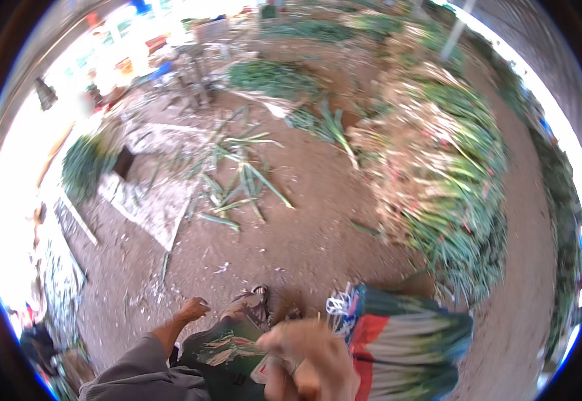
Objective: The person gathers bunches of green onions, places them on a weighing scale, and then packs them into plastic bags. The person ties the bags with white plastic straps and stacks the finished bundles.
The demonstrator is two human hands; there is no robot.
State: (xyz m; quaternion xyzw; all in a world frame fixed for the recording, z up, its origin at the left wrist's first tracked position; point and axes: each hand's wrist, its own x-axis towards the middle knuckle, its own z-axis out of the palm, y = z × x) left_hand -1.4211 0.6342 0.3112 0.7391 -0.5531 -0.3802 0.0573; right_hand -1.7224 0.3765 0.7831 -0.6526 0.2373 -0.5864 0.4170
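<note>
My left hand [193, 309] hangs low over the dirt floor, beside my leg, with loosely curled fingers and no clear object in it. My right hand [316, 351] is raised close to the camera and blurred, its fingers bent. A small white and red item [262, 370] shows at its edge; whether the hand holds it I cannot tell. Just right of this hand is a bundle of plastic-wrapped green stalks [411, 341] with a red band. White string [340, 306] is bunched at its near-left end. A sandalled foot [259, 290] stands ahead of me.
A long heap of leek-like green onions [436, 165] lies on the right, some with red ties. Loose leaves [243, 175] litter the dirt floor [311, 220] beside a pale sheet [155, 210]. Another green bundle [83, 165] stands at left; a green pile [271, 80] lies farther back.
</note>
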